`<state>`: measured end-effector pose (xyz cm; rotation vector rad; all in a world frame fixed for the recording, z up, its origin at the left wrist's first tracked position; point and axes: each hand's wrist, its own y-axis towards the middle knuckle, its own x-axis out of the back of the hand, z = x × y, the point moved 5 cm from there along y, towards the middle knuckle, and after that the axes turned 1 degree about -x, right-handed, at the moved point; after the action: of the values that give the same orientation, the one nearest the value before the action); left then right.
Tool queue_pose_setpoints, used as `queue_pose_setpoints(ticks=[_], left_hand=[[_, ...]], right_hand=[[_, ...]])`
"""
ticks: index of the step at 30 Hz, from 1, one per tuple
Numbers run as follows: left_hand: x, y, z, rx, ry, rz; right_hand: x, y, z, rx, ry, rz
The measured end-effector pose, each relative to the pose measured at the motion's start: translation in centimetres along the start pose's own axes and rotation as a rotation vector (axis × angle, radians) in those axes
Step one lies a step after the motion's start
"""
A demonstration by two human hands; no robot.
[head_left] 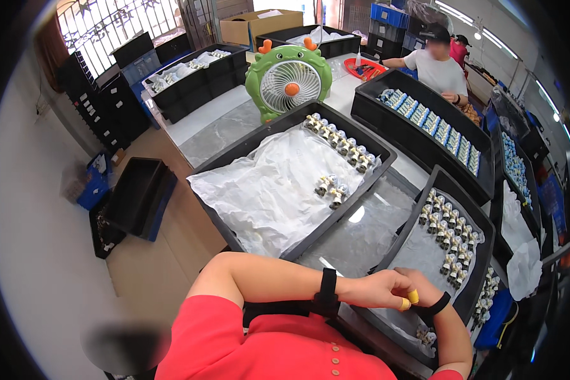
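Observation:
My left hand (379, 290) reaches across to the right and meets my right hand (422, 288) above the near edge of a black tray (486, 221). The fingers of my left hand are bent and pressed together against the right hand. Yellow wraps show on fingertips where the hands meet. Anything between them is too small or hidden to make out. The right hand's fingers are mostly covered by the left. Beneath, the tray has a pale liner (418, 253) and rows of small white-and-dark figurines (450, 237). A few more figurines (426, 335) lie near my right wrist.
A larger black tray (218, 221) with crumpled white sheeting (266, 190) and figurines (342, 142) stands ahead. Behind it is a green fan (291, 82). Another black tray (373, 104) holds blue-and-white pieces (430, 123). A co-worker (437, 66) is at the far right.

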<state>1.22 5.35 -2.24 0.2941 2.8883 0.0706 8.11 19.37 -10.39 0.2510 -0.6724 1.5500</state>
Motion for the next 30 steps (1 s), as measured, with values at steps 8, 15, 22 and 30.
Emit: queue_pose_setpoints(ticks=[8, 15, 22, 30], left_hand=[[0.2, -0.2, -0.2, -0.005, 0.0, 0.001], [0.2, -0.1, 0.0, -0.001, 0.003, 0.001], [0.0, -0.5, -0.8, 0.004, 0.056, 0.014], [0.3, -0.5, -0.4, 0.089, 0.117, 0.01]], right_hand=[[1.0, 0.1, 4.1, -0.023, -0.101, 0.036], [1.0, 0.1, 3.9, -0.048, -0.074, 0.053], [1.1, 0.1, 5.1, -0.038, -0.149, 0.05], [3.2, -0.3, 5.9, -0.1, -0.232, -0.058]])
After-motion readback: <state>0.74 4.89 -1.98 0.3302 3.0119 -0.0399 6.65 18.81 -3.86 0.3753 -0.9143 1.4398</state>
